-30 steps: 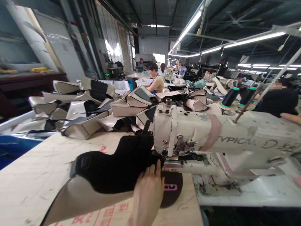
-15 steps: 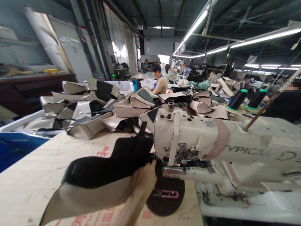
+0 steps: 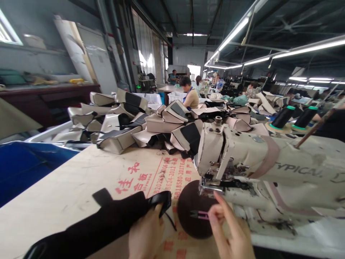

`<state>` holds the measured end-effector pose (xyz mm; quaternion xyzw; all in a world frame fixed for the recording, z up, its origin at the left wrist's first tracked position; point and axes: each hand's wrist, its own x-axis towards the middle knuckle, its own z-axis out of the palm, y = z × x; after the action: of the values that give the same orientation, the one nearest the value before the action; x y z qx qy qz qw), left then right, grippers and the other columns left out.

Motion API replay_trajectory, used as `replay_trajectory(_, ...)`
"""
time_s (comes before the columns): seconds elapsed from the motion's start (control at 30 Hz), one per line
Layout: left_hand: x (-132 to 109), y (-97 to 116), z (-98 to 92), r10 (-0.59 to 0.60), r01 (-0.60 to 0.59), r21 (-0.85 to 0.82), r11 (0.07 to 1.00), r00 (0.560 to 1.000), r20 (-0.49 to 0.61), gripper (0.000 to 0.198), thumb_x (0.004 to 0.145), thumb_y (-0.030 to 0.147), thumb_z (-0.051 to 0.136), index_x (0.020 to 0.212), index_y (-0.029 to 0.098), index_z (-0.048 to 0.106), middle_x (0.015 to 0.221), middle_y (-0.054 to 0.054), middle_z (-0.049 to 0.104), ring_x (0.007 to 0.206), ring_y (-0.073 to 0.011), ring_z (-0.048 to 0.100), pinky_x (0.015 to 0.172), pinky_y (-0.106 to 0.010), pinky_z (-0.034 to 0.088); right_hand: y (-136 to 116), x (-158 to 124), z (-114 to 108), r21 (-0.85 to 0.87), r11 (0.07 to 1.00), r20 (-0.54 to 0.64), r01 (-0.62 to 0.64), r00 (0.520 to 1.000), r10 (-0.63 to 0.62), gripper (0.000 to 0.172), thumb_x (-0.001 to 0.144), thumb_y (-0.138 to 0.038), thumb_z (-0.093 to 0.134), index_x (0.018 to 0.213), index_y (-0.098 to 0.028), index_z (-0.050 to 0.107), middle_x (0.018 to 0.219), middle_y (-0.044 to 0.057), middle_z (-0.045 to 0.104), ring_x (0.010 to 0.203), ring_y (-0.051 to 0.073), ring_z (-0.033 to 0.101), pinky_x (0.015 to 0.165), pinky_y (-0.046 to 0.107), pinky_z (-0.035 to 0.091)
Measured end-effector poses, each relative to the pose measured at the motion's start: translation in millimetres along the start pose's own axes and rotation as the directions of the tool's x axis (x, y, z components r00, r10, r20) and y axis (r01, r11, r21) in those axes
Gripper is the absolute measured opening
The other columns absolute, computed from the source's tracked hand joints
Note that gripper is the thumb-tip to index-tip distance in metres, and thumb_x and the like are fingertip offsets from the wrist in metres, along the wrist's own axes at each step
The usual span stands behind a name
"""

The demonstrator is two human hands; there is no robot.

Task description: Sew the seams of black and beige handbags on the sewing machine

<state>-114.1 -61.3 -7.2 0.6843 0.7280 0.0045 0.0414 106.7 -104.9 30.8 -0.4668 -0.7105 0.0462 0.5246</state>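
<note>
My left hand [image 3: 147, 230] grips the end of a sewn cover piece [image 3: 107, 225], black on top with a beige part below, at the table's front. A dark strap end dangles beside that hand. My right hand [image 3: 230, 228] has its index finger stretched towards the presser foot [image 3: 211, 189] of the sewing machine [image 3: 242, 154]. Its other fingertips are at the pink handle of the thread snips [image 3: 198, 214], hiding the handle's end; whether they touch it I cannot tell. The snips lie on a round dark brown plate [image 3: 185, 201] under the needle area.
A heap of beige and black sewn pieces [image 3: 159, 124] lies behind the table [image 3: 88, 180]. Black thread cones [image 3: 283, 117] stand behind the machine. At the left is a blue sheet-like thing [image 3: 32, 165]. A co-worker [image 3: 191, 95] sits beyond the heap.
My left hand has drawn the cover piece away from the machine, towards me and to the left. My right hand has come into view by the snips. The view has shifted left.
</note>
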Motion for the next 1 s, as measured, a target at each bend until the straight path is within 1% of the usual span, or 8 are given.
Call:
replay_trajectory(0.1,-2.6,-2.0,-0.9,0.031,-0.032,-0.036,0.999,0.999,-0.014,0.047,0.076,0.011,0.04,0.119,0.025,0.054,0.096,-0.006,0.069,0.082,-0.0215,0.065,0.068,-0.029,0.046,-24.4,21.7,49.0,0.232,0.943,-0.104,-0.238,0.958,0.268,0.047,0.091,-0.028,0.041,0.134,-0.015,0.026,0.093,0.008,0.06,0.066,0.012,0.059,0.056,0.02,0.05)
replay_trajectory(0.23,-5.9,-2.9,-4.6,0.029,-0.029,-0.059,0.998,1.0,0.002,0.049,0.075,0.009,0.042,0.12,0.025,0.052,0.104,-0.007,0.067,0.087,-0.0192,0.064,0.072,-0.026,0.044,-27.6,37.5,63.4,0.412,0.837,-0.205,-0.36,0.858,0.47,0.031,0.093,-0.033,0.037,0.119,-0.015,0.038,0.073,0.002,0.057,0.057,0.011,0.056,0.054,0.021,0.048)
replay_trajectory(0.33,-4.1,1.7,-6.7,0.046,-0.046,-0.05,0.998,0.999,0.012,0.047,0.076,0.009,0.043,0.119,0.023,0.052,0.1,-0.008,0.067,0.086,-0.0194,0.064,0.073,-0.026,0.044,-7.8,35.2,54.3,0.12,0.961,-0.235,-0.249,0.933,0.271,0.023,0.092,-0.031,0.041,0.107,-0.015,0.048,0.072,0.003,0.06,0.061,0.013,0.059,0.057,0.021,0.046)
replay_trajectory(0.47,2.4,6.9,-4.7,0.094,-0.093,-0.051,0.994,0.996,0.012,0.045,0.076,0.009,0.042,0.118,0.021,0.053,0.094,-0.008,0.068,0.084,-0.0202,0.064,0.07,-0.027,0.043,13.3,31.6,37.9,-0.156,0.987,0.006,0.026,1.0,-0.025,0.016,0.092,-0.027,0.042,0.097,-0.016,0.053,0.074,0.002,0.063,0.062,0.012,0.061,0.056,0.02,0.042)
replay_trajectory(0.63,8.8,12.7,-3.7,0.12,-0.121,-0.059,0.991,0.993,-0.02,0.047,0.075,0.01,0.041,0.119,0.023,0.053,0.097,-0.007,0.068,0.082,-0.021,0.065,0.067,-0.028,0.044,17.2,39.9,32.3,-0.263,0.959,0.018,0.11,0.994,-0.109,0.019,0.094,-0.023,0.039,0.093,-0.015,0.056,0.068,0.002,0.061,0.057,0.012,0.058,0.054,0.021,0.04)
replay_trajectory(0.77,15.7,10.8,-19.5,0.084,-0.084,-0.054,0.995,0.996,-0.013,0.043,0.076,0.012,0.043,0.115,0.025,0.056,0.096,-0.006,0.07,0.083,-0.0196,0.065,0.068,-0.026,0.043,25.8,41.7,17.6,-0.327,0.918,0.145,0.226,0.972,-0.187,0.02,0.093,-0.023,0.041,0.095,-0.016,0.06,0.078,0.004,0.065,0.065,0.014,0.062,0.06,0.023,0.045)
replay_trajectory(0.93,16.9,-32.3,-37.8,-0.097,0.097,-0.005,0.995,0.989,-0.112,0.038,0.083,0.022,0.036,0.115,0.023,0.057,0.1,-0.007,0.069,0.084,-0.0211,0.065,0.066,-0.026,0.043,18.2,5.5,-1.1,-0.182,0.983,-0.1,0.03,0.994,-0.049,0.029,0.089,-0.021,0.046,0.117,-0.016,0.052,0.087,0.005,0.066,0.069,0.013,0.063,0.063,0.021,0.05)
replay_trajectory(1.0,9.4,-49.3,-36.4,-0.063,0.068,0.044,0.997,0.991,-0.12,0.039,0.082,0.02,0.035,0.114,0.022,0.058,0.102,-0.006,0.068,0.083,-0.0216,0.065,0.065,-0.027,0.044,5.6,-8.1,8.0,-0.125,0.991,-0.034,0.056,0.998,-0.061,0.026,0.089,-0.02,0.044,0.112,-0.018,0.054,0.091,0.006,0.065,0.074,0.013,0.063,0.064,0.02,0.051)
